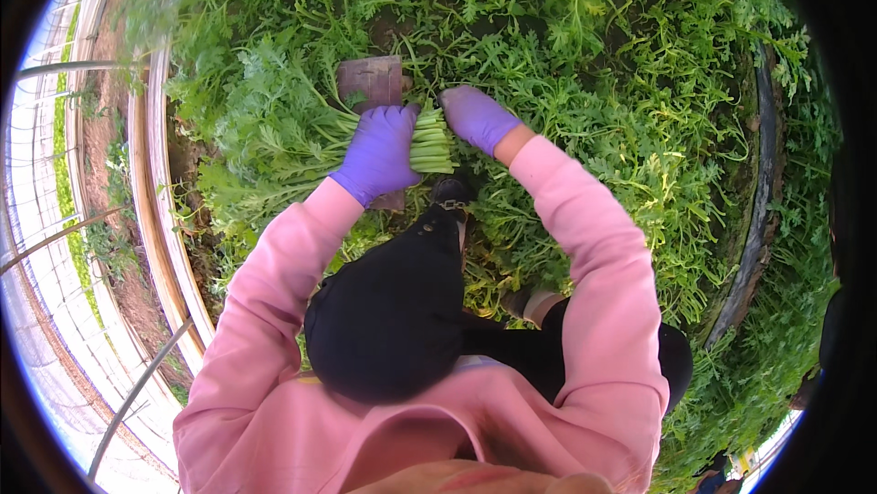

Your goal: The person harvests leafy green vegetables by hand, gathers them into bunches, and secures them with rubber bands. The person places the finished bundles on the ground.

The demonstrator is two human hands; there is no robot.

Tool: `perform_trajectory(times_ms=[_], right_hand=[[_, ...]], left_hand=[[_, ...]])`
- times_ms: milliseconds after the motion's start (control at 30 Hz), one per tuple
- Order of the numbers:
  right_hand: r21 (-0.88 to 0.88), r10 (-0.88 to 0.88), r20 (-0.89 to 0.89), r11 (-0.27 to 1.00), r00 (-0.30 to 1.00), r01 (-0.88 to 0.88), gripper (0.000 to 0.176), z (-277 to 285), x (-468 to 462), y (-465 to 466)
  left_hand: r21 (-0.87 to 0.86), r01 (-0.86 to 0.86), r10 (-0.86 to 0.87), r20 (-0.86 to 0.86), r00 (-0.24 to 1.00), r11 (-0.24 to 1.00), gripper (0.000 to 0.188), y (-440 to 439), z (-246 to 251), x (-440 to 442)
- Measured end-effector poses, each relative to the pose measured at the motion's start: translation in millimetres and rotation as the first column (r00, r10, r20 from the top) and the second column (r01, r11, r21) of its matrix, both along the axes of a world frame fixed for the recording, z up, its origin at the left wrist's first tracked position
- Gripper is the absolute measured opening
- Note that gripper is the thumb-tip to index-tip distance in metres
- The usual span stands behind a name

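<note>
My left hand (384,144), in a purple glove, is wrapped around a bundle of leafy greens with lobed leaves (274,117). The bundle lies sideways, its leaves spread to the left and its evenly cut pale-green stem ends (431,144) sticking out right of my fist. Close to the upper stem ends is my right hand (476,117), also gloved, with curled fingers and soiled fingertips. Whether it holds anything small is hidden. A worn brownish-purple flat piece (373,81) shows above my left hand, and a similar-coloured patch appears below it.
Dense growing greens (616,124) surround me. My bent knee (390,309) and black buckled shoe (451,194) are just below the bundle. A dark bed edging (754,220) curves along the right. Pale rails (154,206) and a mesh wall (62,288) run down the left.
</note>
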State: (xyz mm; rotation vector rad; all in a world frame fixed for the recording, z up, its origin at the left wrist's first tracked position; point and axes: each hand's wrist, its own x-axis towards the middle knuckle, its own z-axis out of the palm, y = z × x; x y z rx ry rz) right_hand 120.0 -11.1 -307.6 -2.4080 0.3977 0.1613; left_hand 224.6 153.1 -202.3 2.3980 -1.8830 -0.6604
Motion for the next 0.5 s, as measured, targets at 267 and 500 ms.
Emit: perform_trajectory(times_ms=[267, 500], right_hand=[[0.805, -0.692, -0.585, -0.558, 0.423, 0.201, 0.021, -64.4, -22.2, 33.7], [0.256, -0.808, 0.338, 0.572, 0.482, 0.780, 0.028, 37.2, -48.4, 26.7]], left_hand=[[-0.007, -0.018, 0.018, -0.009, 1.000, 1.000, 0.094, 0.2, -0.1, -1.0], [-0.055, 0.000, -0.001, -0.016, 1.000, 0.998, 0.089, 4.1, -3.2, 1.8]])
